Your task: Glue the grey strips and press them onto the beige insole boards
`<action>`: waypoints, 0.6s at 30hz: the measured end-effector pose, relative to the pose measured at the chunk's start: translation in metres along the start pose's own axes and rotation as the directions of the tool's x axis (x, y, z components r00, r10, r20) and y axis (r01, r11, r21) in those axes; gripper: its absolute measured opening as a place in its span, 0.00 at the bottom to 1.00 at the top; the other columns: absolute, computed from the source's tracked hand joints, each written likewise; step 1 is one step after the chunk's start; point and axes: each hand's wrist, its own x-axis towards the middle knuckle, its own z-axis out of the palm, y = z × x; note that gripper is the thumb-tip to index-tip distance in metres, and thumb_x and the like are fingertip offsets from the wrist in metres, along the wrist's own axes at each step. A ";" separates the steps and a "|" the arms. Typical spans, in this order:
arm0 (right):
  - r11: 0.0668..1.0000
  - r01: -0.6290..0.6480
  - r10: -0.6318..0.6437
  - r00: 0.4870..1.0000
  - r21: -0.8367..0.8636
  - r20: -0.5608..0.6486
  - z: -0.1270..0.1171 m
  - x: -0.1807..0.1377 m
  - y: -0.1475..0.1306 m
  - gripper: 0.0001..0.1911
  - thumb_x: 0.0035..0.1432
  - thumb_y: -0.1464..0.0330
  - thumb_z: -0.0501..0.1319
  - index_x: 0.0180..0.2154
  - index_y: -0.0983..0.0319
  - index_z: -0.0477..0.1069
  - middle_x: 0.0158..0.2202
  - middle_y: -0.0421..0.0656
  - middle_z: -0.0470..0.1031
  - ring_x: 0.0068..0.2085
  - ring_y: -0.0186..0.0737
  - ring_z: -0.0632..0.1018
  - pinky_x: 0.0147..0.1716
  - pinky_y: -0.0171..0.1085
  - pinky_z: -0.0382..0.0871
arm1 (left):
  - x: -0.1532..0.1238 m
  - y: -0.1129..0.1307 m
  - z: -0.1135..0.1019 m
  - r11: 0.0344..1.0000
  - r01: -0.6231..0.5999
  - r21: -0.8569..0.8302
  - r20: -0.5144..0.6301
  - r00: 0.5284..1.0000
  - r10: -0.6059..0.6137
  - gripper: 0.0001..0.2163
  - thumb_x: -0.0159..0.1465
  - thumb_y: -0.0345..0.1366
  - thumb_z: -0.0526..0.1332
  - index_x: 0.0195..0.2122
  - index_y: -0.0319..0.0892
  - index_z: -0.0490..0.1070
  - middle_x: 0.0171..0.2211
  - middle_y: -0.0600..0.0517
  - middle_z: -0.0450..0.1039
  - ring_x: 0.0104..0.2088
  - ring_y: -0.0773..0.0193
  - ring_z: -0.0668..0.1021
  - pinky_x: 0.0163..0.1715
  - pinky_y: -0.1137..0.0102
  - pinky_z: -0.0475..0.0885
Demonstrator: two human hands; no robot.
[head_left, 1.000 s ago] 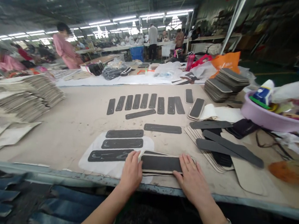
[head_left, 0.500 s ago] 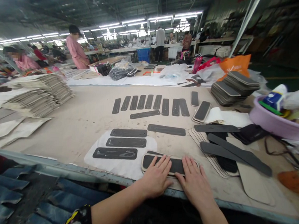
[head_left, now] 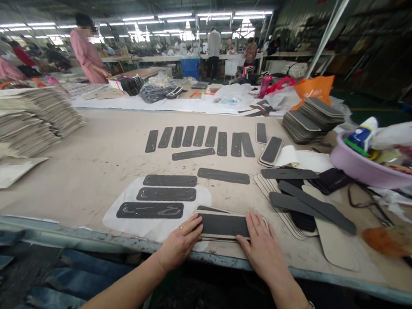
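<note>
A dark rectangular pad on a pale backing board [head_left: 223, 225] lies at the near edge of the table, on top of similar pieces. My left hand [head_left: 180, 242] rests at its left end with the fingers stretched out against it. My right hand [head_left: 263, 248] lies flat at its right end, fingers spread over the corner. Just left of it, three dark strips [head_left: 168, 194] smeared with glue lie on a white sheet [head_left: 123, 220].
A row of several dark strips [head_left: 200, 138] lies farther back. Long dark pieces on fanned boards [head_left: 307, 206] sit to the right, beside a lilac basin [head_left: 367, 168] and a stack of pads [head_left: 312, 116]. Piled boards [head_left: 25, 117] fill the left. People stand behind.
My left hand lay on top of the pad half a second ago and has slid back to its left end. My right hand has stayed at the right end.
</note>
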 end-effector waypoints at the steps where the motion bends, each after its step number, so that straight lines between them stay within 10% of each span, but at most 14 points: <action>1: 1.000 0.004 -0.004 1.000 -0.003 0.009 -0.001 0.000 0.000 0.34 0.62 0.52 0.44 0.62 0.67 0.49 0.63 0.48 0.49 0.63 0.48 0.50 0.59 0.53 0.46 | -0.001 0.000 0.000 1.000 0.006 -0.020 -0.021 1.000 -0.006 0.15 0.65 0.31 0.52 0.53 0.41 0.64 0.57 0.44 0.62 0.60 0.56 0.59 0.56 0.59 0.65; 14: 0.997 0.068 -0.071 0.995 0.044 0.067 -0.014 0.007 0.007 0.34 0.59 0.54 0.51 0.62 0.64 0.49 0.61 0.50 0.54 0.62 0.50 0.52 0.57 0.58 0.44 | -0.007 0.019 -0.010 0.938 0.226 -0.261 -0.174 0.945 -0.276 0.12 0.61 0.33 0.58 0.46 0.45 0.71 0.52 0.43 0.64 0.54 0.54 0.67 0.53 0.56 0.66; 18: 0.990 0.109 -0.115 0.992 0.094 0.061 -0.024 0.013 0.003 0.33 0.57 0.56 0.55 0.61 0.62 0.52 0.59 0.50 0.59 0.61 0.52 0.54 0.57 0.60 0.42 | -0.008 0.051 -0.010 0.536 0.509 -0.674 0.129 0.795 -0.593 0.10 0.60 0.38 0.59 0.40 0.41 0.72 0.37 0.45 0.72 0.39 0.59 0.76 0.40 0.64 0.73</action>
